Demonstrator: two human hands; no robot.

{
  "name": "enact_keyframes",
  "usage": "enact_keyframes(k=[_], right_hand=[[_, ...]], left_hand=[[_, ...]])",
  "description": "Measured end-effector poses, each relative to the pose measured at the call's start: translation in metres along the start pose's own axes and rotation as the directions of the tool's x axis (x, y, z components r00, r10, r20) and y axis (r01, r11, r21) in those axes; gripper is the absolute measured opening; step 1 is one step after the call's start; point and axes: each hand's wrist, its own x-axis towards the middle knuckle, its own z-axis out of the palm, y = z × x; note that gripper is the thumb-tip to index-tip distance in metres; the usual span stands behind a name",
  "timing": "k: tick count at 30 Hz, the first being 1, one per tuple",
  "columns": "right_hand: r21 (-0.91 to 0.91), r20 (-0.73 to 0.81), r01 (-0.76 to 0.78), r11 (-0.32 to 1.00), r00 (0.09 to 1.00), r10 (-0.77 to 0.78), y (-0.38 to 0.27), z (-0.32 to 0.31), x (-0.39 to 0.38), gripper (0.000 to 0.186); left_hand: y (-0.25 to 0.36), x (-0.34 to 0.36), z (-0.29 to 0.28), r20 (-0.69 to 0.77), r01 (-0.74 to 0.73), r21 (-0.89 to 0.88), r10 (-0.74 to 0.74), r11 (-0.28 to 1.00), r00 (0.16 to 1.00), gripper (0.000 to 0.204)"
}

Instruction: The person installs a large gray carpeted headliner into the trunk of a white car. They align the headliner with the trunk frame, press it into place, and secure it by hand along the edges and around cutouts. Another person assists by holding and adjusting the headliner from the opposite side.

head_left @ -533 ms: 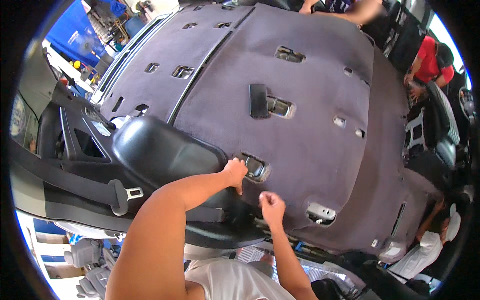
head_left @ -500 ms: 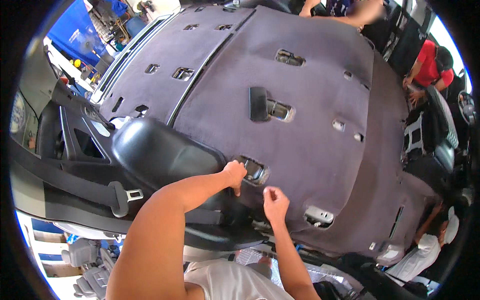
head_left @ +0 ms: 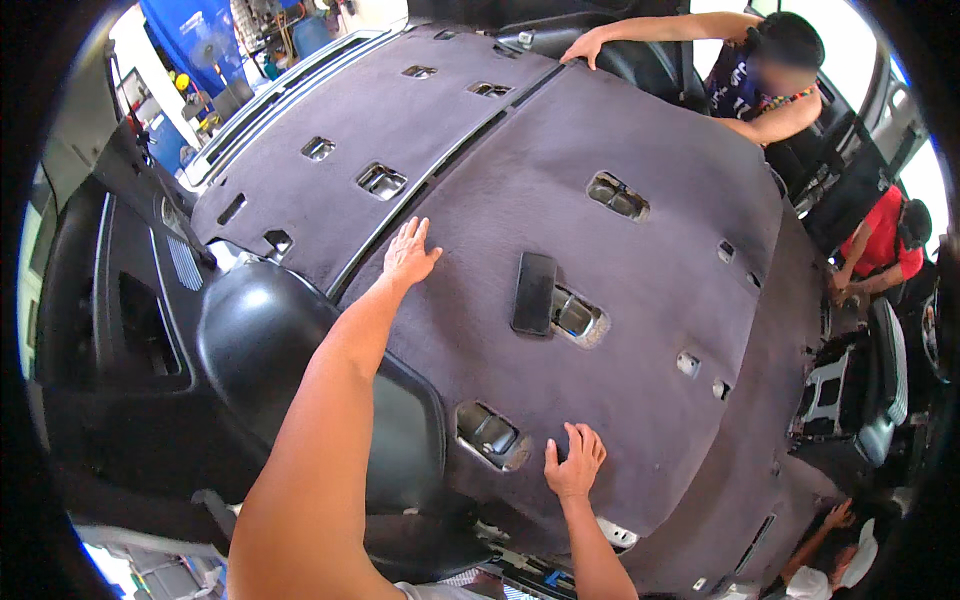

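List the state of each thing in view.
Grey carpet: spread out, its cutouts uncovered
Left grip: open, spread, near the seam
Right grip: open, slightly curled
Black rectangular object: lying at a middle cutout's edge
Co-worker's hand: at the carpet's far edge

We lay left hand [head_left: 410,252] palm-down on grey-purple carpet [head_left: 650,290], just off centre toward 10 o'clock, fingertips near dark seam [head_left: 457,155]. Our right hand [head_left: 577,462] sits at 5 o'clock, fingers loosely bent, contact with carpet unclear. Near centre, we see black flat rectangle [head_left: 534,292] beside metal-lined recess [head_left: 578,316]. Black moulded trim [head_left: 262,335] at 9 o'clock. Co-worker's hand [head_left: 586,48] at carpet's 1 o'clock edge; red shirt [head_left: 884,232] near 3, pale cap [head_left: 861,556] at 4.
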Motion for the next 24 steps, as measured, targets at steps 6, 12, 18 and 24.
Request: enact_keyframes(k=[6,12,18,24], right_hand=[[-0.036,0.03,-0.005,0.999,1.0,0.006,-0.001,0.001,0.003,0.046],[-0.07,0.038,0.024,0.997,0.999,-0.022,0.003,0.003,-0.001,0.045],[-0.068,0.051,0.025,0.997,0.998,-0.021,0.003,0.002,0.001,0.046],[-0.086,0.017,0.027,0.996,1.0,-0.025,-0.001,0.001,0.0,0.041]], left_hand=[[-0.022,0.002,0.035,-0.023,-0.032,0.067,0.034,0.997,0.999,0.083],[-0.021,0.028,0.027,-0.046,-0.074,0.095,0.079,0.993,0.996,0.046],[-0.03,0.069,0.014,-0.191,0.085,-0.06,-0.095,0.995,0.977,0.039],[-0.046,0.082,-0.011,-0.254,0.3,0.109,-0.265,0.948,0.93,0.099]])
